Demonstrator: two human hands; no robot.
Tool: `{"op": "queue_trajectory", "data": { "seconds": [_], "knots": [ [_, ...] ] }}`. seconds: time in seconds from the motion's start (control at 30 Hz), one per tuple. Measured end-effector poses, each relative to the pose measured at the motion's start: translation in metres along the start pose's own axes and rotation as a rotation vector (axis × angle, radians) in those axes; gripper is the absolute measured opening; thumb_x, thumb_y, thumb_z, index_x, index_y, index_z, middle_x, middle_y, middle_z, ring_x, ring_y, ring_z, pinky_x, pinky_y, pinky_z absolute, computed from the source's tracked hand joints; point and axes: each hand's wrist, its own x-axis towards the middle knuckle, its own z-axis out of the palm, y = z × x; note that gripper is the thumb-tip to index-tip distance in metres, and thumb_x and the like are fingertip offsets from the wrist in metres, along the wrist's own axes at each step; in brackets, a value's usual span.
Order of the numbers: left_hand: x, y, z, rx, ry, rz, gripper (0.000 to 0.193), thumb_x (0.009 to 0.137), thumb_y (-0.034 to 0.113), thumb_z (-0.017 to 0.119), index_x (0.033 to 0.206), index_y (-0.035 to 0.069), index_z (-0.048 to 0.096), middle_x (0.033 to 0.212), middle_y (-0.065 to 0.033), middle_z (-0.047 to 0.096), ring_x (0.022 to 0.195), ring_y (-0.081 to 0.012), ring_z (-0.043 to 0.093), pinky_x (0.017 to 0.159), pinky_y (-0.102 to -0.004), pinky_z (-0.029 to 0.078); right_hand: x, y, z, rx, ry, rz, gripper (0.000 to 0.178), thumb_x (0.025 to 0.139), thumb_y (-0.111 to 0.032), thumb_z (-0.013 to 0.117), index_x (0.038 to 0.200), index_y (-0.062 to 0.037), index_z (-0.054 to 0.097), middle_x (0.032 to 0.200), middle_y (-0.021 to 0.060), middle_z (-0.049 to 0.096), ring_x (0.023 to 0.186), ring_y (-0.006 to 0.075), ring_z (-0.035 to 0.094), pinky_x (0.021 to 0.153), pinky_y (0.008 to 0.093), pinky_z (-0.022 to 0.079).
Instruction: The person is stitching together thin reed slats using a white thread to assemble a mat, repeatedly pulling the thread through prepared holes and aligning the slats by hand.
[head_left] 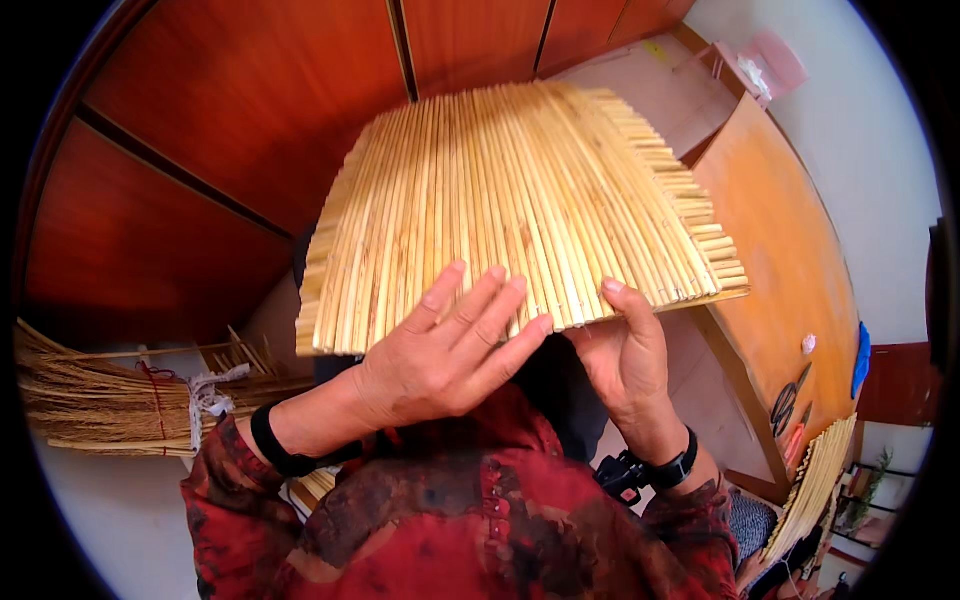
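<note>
A stalk mat [500,200] of pale yellow stems laid side by side spans the middle of the view in front of me. A second layer of stems runs crosswise and its ends stick out along the right side. My left hand [445,345] lies on the near part of the mat, palm down, its fingers stretched out over the stems. At the near edge, right of centre, my right hand [625,360] grips the mat with the thumb on top. Its other fingers are mostly hidden underneath.
A bundle of thin dry stalks [110,400], tied with cord, lies at left. On the wooden table [775,250] at right are black scissors [786,408] and an orange-handled tool [796,442]. Another stalk panel [815,490] leans below. Reddish cabinet doors [270,90] stand beyond; a pink chair [772,65] is far right.
</note>
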Motion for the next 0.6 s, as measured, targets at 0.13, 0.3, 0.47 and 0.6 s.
{"op": "queue_trajectory", "data": {
  "seconds": [0.13,0.3,0.47,0.6],
  "knots": [
    [-0.028,0.001,-0.001,-0.141,0.073,-0.09,0.031,0.083,0.009,0.057,0.114,0.007,0.059,0.122,-0.0167,0.058,0.115,-0.0299,0.056,0.105,-0.0486,0.033,0.0,0.001,-0.005,-0.086,0.033,-0.059,0.051,0.087,-0.014,0.054,0.133,0.0029,0.037,0.127,0.0154,0.052,0.117,0.0276,0.052,0.098,0.0443,0.044],
    [-0.037,-0.01,0.002,-0.116,0.082,-0.179,0.033,0.08,0.004,0.06,0.114,0.005,0.058,0.122,-0.0161,0.058,0.115,-0.0313,0.056,0.103,-0.0498,0.034,-0.003,0.009,-0.011,-0.102,0.053,-0.108,0.052,0.086,-0.013,0.055,0.133,0.0041,0.038,0.129,0.0153,0.051,0.12,0.0269,0.049,0.103,0.0444,0.038],
    [-0.028,-0.009,0.007,-0.117,0.009,-0.21,0.039,0.079,0.006,0.063,0.118,0.005,0.057,0.124,-0.013,0.058,0.118,-0.0293,0.054,0.105,-0.0493,0.031,-0.006,0.009,-0.012,-0.061,0.051,-0.104,0.053,0.086,-0.014,0.055,0.133,0.0043,0.038,0.131,0.0157,0.05,0.122,0.0269,0.048,0.105,0.0442,0.035],
    [-0.025,-0.006,0.012,-0.059,-0.006,-0.218,0.037,0.085,0.013,0.053,0.122,0.006,0.057,0.125,-0.0103,0.057,0.121,-0.027,0.052,0.106,-0.0496,0.029,-0.008,0.01,-0.014,-0.059,0.051,-0.081,0.055,0.086,-0.014,0.055,0.134,0.0043,0.037,0.131,0.0158,0.049,0.122,0.027,0.048,0.105,0.0443,0.036]
  ]
}}
